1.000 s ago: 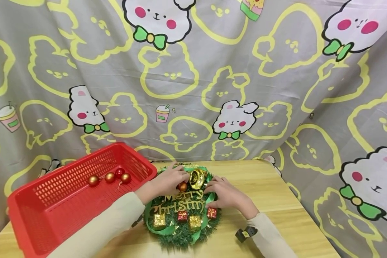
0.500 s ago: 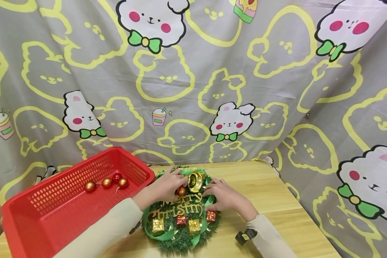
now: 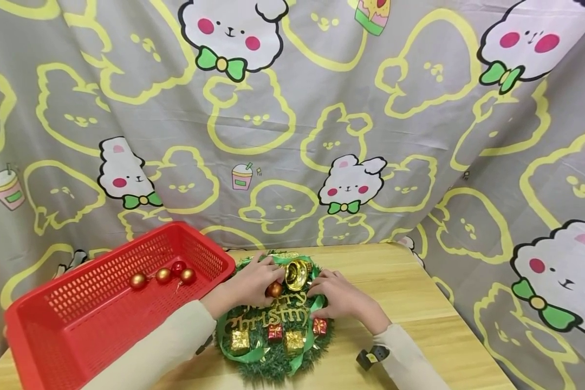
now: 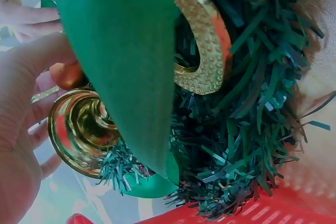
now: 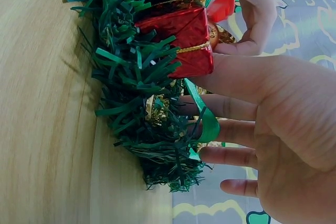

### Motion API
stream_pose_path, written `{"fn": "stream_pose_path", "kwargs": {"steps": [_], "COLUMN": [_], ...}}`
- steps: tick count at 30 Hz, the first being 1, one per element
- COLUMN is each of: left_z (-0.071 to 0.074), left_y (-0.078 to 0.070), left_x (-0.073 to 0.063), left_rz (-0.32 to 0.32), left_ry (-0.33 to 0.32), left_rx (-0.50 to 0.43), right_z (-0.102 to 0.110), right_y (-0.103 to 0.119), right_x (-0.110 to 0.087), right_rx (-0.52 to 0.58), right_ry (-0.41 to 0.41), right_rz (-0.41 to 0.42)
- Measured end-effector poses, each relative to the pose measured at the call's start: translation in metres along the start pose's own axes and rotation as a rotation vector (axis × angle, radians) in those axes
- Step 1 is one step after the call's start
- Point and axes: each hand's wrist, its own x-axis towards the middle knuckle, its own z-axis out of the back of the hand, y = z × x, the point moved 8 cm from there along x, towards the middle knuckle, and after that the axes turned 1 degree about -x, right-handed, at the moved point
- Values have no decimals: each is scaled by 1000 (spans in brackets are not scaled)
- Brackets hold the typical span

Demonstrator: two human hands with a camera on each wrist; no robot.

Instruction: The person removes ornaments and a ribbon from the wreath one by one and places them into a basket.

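Note:
A green tinsel wreath [image 3: 273, 371] lies on the table with gold "Merry Christmas" lettering [image 3: 268, 318], a green ribbon [image 4: 123, 66], small gift boxes [image 3: 294, 342] and a gold bell [image 3: 296, 274]. At its upper left, my left hand [image 3: 255, 281] pinches a coppery-gold ball ornament [image 3: 274, 290] beside the bell; its fingertips are partly hidden. My right hand [image 3: 338, 295] touches the wreath's right side. In the right wrist view, its fingers [image 5: 231, 132] stretch rather straight into the tinsel, near a red gift box [image 5: 186, 40].
To the left stands a red plastic basket [image 3: 112, 325] with several balls, gold and red, such as a gold ball [image 3: 138, 280]. A patterned curtain [image 3: 283, 124] hangs behind the wooden table [image 3: 419, 325]. A black band [image 3: 372, 356] sits at the right wrist.
The head view has tilted slightly, so everything sits a little lower in it. Both hands stay at the same places on the wreath.

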Motion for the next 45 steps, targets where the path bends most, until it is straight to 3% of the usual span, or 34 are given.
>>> {"fn": "stream_pose_path", "kwargs": {"steps": [8,15,23,29,35,45], "left_z": [2,9,20,33,47,86], "left_y": [-1,2,-4,-1,4,23], "left_x": [-1,2,-3,-6,-8,-22], "left_rz": [-17,4,-26,-26,-4,41], "left_ry": [-25,-26,-117,-199,-233,-357], "left_rx": [3,-28,27,29,7,64], "right_z": [-1,-2,-8,-5,-2,-1], "right_y": [1,-3,-3,-1,0,1], "right_x": [-1,-1,-2,-1,-2,-1], "right_rx": [12,8,4,15,17,14], "right_ry": [-6,-5,15,-5,-17,-9], "right_rz": [-1,-16,-15,-3,2,-2]}}
